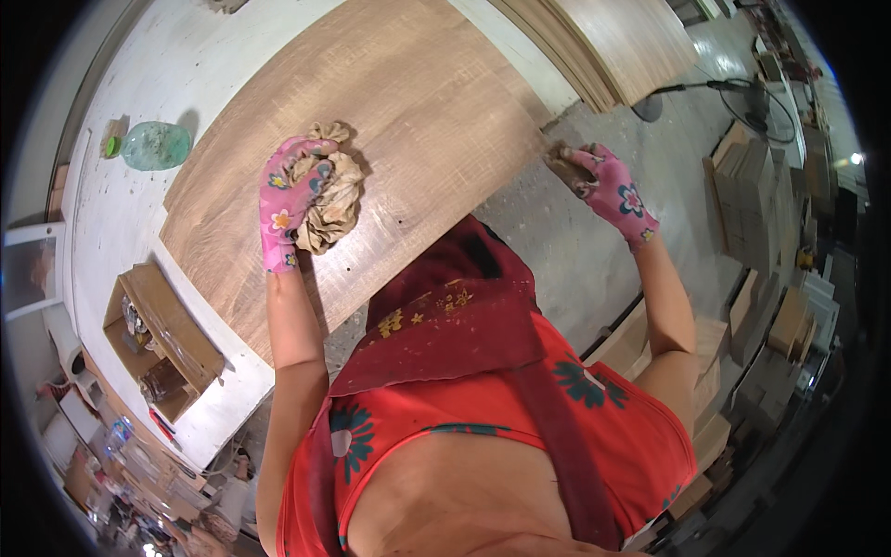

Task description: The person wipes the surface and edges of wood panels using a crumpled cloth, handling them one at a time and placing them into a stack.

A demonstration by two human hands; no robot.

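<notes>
Visibly crumpled beige cloth (pixel 336 206) | wood-grained panel (pixel 418 102) | left hand (pixel 292 190) gripping cloth | right hand (pixel 608 186): can't tell

The pink-gloved left hand (pixel 286 200) clutched a crumpled beige cloth (pixel 336 206) against a wood-grain panel (pixel 418 102) on the white bench (pixel 109 209). The right hand (pixel 608 186), gloved alike, was beside the panel's right edge, its fingertips blurred. Leftward were a green-capped bottle (pixel 156 146) and an open cardboard box (pixel 181 325).
</notes>
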